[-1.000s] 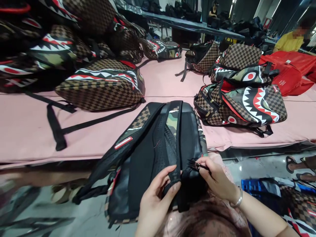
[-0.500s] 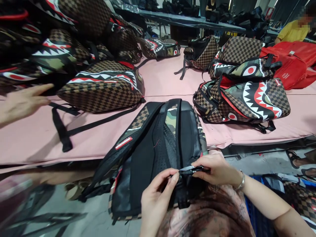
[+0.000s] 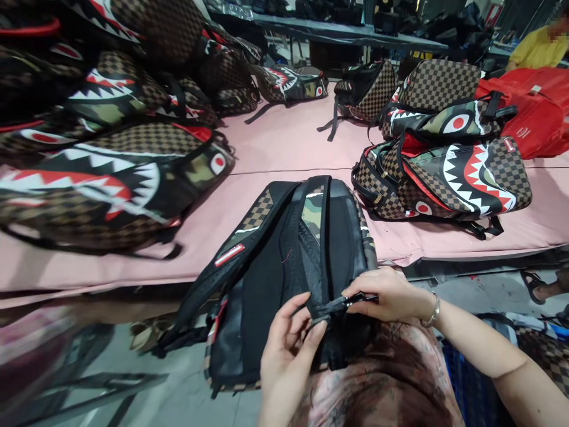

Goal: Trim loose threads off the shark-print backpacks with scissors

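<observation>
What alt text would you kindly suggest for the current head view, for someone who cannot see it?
A person's right hand holds a small dark tool over the back of a black-backed backpack, with the left hand close by. Beyond is a pink-covered table bearing checkered, shark-mouthed bags.

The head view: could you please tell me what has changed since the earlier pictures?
The brown-checkered shark-print backpack at left has swung nearer and leftward, its eye now plainly showing; a co-worker's hand has left view. The right hand has brought its small black hand tool leftward to the left hand. The black-backed backpack under the hands stayed.
</observation>
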The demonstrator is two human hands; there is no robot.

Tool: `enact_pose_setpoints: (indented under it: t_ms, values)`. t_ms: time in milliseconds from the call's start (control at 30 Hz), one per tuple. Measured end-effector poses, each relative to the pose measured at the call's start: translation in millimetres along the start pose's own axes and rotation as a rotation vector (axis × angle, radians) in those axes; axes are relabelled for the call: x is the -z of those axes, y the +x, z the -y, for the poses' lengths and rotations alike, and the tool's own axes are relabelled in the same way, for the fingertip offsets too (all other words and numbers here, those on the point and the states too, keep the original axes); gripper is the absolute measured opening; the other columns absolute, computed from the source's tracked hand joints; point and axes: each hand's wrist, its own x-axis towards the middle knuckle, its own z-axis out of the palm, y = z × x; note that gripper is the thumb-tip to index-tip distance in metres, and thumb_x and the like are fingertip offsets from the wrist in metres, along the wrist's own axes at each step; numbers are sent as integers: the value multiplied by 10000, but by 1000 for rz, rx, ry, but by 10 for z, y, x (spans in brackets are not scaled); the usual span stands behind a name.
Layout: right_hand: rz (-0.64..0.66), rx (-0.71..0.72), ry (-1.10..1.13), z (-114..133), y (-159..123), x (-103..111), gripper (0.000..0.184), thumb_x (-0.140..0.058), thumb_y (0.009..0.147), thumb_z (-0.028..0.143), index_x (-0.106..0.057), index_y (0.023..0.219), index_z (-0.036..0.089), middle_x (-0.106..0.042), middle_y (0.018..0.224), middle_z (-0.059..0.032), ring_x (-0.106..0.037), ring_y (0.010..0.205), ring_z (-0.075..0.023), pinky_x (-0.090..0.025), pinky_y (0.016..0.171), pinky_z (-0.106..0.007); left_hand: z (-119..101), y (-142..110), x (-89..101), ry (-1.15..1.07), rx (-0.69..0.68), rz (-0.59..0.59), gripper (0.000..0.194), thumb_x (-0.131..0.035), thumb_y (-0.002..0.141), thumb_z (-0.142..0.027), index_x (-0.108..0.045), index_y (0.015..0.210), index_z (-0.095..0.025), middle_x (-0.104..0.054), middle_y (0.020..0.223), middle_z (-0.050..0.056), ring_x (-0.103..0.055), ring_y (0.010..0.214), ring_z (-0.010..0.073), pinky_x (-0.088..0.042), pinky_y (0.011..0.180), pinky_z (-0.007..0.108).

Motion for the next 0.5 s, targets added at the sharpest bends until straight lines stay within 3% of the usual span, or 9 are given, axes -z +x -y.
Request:
enact_pose_setpoints:
  t_ms: [133, 333, 500]
  values:
    - [49, 40, -33, -20, 65, 38, 226, -506, 891, 340, -580, 998, 155, -674, 889, -56, -630, 786, -136, -456, 666, -214, -14, -14, 5, 33, -16, 9, 544, -720, 637, -356, -480, 1107, -227, -685, 911, 24, -630, 889, 176, -463, 818, 261]
    - [124, 81, -131, 11, 173, 115, 185, -513, 884, 325, -596, 956, 177, -663, 782, -20, -618, 674, -115, -414, 575, -198, -7, -11, 0, 93, -39, 28, 543, -701, 653, -348, -465, 1121, -208, -684, 888, 39, -631, 894, 207, -460, 832, 318]
    - [97, 96, -133, -10, 157, 93, 193, -505, 887, 330, -614, 924, 174, -640, 707, -9, -585, 605, -108, -384, 533, -205, -37, -3, -5, 73, -10, 13, 545, -722, 620, -326, -483, 1096, -209, -685, 845, 30, -632, 880, 209, -472, 797, 304]
